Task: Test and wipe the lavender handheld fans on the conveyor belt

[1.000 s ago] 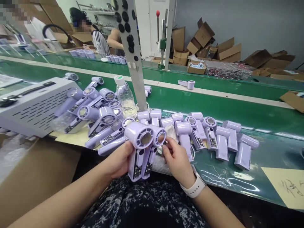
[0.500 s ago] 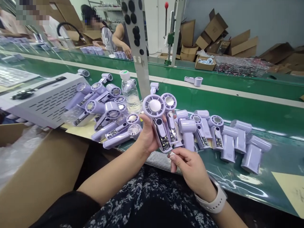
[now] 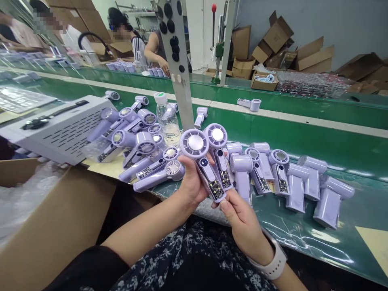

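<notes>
My left hand [image 3: 191, 184] is closed around two lilac handheld fans, held side by side with heads up. The front fan [image 3: 207, 170] has its handle cover off, baring a circuit board, and its small round display shows a lit mark. Partly behind it leans the second fan [image 3: 222, 159], also with its board exposed and its display dark. My right hand [image 3: 246, 226], wearing a pale watch strap, pinches at the bottom end of the front fan's handle. Whatever sits between those fingertips is hidden.
Several lilac fans [image 3: 295, 188] lie to the right, and more are heaped left beside a water bottle [image 3: 169, 123]. A grey vented metal box [image 3: 69, 129] stands at left. Behind runs a green conveyor [image 3: 291, 127] with a metal post [image 3: 178, 89]. Co-workers sit across it.
My right hand has moved up to the handle's bottom end, from just below it with a small piece in its fingertips. The front fan's display has lit up.
</notes>
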`<state>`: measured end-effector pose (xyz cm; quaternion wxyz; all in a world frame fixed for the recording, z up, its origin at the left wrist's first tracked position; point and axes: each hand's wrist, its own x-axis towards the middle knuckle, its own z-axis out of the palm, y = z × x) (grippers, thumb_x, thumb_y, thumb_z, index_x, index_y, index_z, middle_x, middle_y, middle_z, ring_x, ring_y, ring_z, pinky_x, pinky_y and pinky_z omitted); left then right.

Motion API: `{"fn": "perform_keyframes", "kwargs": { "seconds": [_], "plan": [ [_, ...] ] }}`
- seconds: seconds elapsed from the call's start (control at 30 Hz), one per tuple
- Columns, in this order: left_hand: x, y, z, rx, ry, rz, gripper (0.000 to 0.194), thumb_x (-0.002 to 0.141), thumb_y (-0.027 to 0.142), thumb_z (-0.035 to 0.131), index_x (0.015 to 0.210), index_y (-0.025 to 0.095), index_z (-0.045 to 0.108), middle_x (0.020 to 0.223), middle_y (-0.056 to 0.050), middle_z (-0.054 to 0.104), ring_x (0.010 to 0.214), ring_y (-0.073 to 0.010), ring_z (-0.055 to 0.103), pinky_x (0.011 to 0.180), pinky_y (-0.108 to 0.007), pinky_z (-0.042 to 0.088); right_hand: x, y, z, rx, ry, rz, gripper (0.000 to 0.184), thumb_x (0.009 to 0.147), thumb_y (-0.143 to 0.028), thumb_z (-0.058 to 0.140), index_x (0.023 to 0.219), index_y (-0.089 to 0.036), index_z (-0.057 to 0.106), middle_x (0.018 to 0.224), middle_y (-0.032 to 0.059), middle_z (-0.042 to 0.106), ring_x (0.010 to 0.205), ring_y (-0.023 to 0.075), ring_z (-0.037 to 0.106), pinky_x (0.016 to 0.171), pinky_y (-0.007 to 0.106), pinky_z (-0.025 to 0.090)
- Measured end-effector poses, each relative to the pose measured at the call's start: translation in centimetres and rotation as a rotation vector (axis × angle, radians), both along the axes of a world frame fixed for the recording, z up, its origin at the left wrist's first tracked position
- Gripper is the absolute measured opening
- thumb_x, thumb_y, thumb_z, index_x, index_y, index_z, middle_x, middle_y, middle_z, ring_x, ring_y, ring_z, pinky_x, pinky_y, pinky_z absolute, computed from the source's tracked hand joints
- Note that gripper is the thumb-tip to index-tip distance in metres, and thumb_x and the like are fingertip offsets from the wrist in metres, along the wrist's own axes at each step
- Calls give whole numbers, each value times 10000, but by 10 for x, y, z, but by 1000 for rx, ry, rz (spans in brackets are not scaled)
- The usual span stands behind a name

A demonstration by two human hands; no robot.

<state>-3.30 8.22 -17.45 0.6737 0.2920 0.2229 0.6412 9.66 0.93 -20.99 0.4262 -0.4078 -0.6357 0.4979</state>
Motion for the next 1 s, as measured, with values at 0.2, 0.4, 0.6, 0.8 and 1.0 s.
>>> {"fn": "perform_keyframes", "kwargs": {
  "seconds": [0.2,0.4,0.6,0.8,1.0],
  "plan": [
    [-14,1,10,-61,-105,-42,705,631,900,650,642,198,578,1153,-103,745,1181,-379,666,927,-523,594,-8,2,2,134,27,-8,280,1050,-362,473,833,-219,576,1058,60,647,1040,223,592,893,327,437],
    [-17,-4,7,17,-50,-64,717,530,900,710,606,194,614,1160,-118,750,1210,-407,648,943,-537,588,-17,0,-3,-145,126,-181,425,1034,-521,515,732,-222,532,534,-46,495,523,143,495,571,281,394],
    [-18,-6,-11,55,-45,-32,714,529,898,709,637,193,677,1043,-107,777,1170,-382,678,929,-479,606,-25,1,-9,-183,164,-168,433,1042,-551,475,760,-225,519,577,-35,534,577,149,532,623,283,442],
    [-41,2,-2,7,-13,118,642,663,824,711,799,197,723,943,-89,773,1149,-349,688,997,-477,575,-20,16,-13,62,8,-198,351,1059,-447,456,841,-211,598,1190,104,650,1146,238,596,1005,376,452],
    [-76,-18,-7,114,433,-144,483,552,417,969,928,184,775,801,-69,770,834,-311,734,862,-431,579,-22,30,-3,-82,349,4,518,983,-516,602,1452,-316,510,1488,81,572,1382,268,533,1139,450,459]
  ]
}}
